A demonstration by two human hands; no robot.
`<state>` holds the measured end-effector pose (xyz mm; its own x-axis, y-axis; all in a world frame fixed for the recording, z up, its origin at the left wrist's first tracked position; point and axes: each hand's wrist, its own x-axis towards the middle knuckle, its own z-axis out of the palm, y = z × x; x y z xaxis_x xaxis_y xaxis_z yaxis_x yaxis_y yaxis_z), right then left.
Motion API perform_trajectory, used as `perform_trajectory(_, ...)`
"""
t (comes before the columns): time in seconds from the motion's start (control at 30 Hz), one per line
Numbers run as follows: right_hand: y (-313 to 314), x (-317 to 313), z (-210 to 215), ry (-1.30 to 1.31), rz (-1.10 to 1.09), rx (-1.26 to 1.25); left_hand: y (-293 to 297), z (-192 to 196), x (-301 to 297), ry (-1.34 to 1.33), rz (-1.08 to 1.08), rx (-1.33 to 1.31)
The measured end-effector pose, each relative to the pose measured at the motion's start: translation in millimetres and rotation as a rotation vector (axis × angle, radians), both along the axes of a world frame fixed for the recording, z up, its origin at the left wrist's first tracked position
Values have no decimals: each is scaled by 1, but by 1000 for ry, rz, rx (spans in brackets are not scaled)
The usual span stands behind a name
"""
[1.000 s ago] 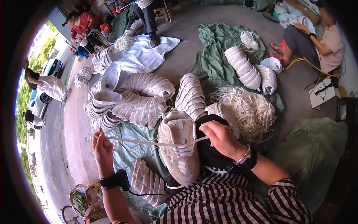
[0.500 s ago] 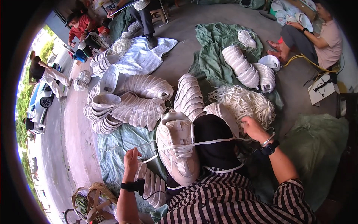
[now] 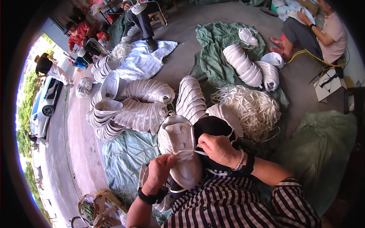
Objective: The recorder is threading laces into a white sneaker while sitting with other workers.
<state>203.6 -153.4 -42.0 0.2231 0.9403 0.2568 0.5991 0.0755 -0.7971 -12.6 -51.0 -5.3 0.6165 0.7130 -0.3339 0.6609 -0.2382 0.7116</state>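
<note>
In front of me a white shoe upper (image 3: 185, 167) rests on my lap, toe toward me, partly laced. A flat white shoelace (image 3: 194, 151) runs across its lacing rows. At the upper's left edge my left hand (image 3: 161, 169) is closed, pinching the lace near the eyelets. My right hand (image 3: 218, 149) is closed too, its thumb and finger gripping the lace just right of the upper. The lace's ends are mostly hidden by my hands. Under the right hand lies dark cloth over my knee (image 3: 211, 124).
Curved stacks of nested white uppers (image 3: 140, 114) lie ahead and left. A tangled heap of white laces (image 3: 251, 110) sits ahead right. Green sheeting (image 3: 319, 152) spreads at right, a woven basket (image 3: 100, 207) stands lower left. Other people (image 3: 323, 34) sit farther off.
My right hand has come in from the lace heap on the right to the upper. My left hand has moved right to the upper's edge. The stretched lace span is now short.
</note>
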Motion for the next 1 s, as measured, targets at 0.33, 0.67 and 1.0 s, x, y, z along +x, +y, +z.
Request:
perform_trajectory(0.33, 4, -7, -6, -124, -2, 95, 1, -13, -1, -605, 344, -10)
perform_trajectory(0.67, 11, -16, 11, 555, 26, -435, 2, -4, -17, -343, 88, -264)
perform_trajectory(1.0, 19, -26, -1, 380, 8, -214, 3, 0, -12, -394, 211, -373)
